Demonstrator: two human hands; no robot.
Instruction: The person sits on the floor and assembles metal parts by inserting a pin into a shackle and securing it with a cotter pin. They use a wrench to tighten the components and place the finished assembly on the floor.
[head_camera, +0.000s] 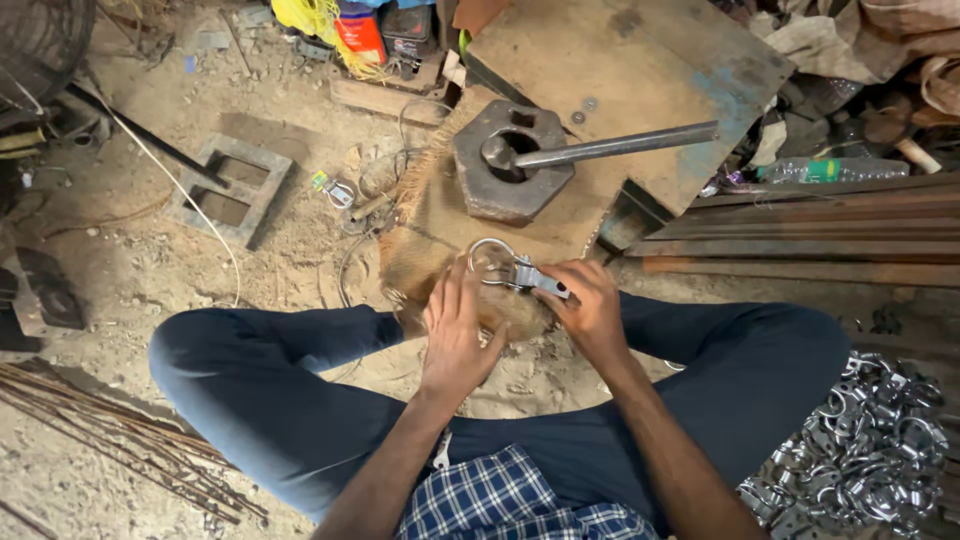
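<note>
A worn wooden board (640, 70) fills the upper middle of the frame, with a heavy hexagonal iron block (505, 180) and a steel rod (620, 145) on its near end. At lower right lies a heap of metal clamps (870, 450). At centre, the right hand (590, 310) has its grip pinching one ring clamp (505, 268); the left hand (455, 335) rests beside it, fingers spread flat.

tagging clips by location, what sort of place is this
Probably a small metalworking shop with a dirt floor: a heavy iron block with a steel bar, a pile of shiny metal clamps, and rusty rods.
</note>
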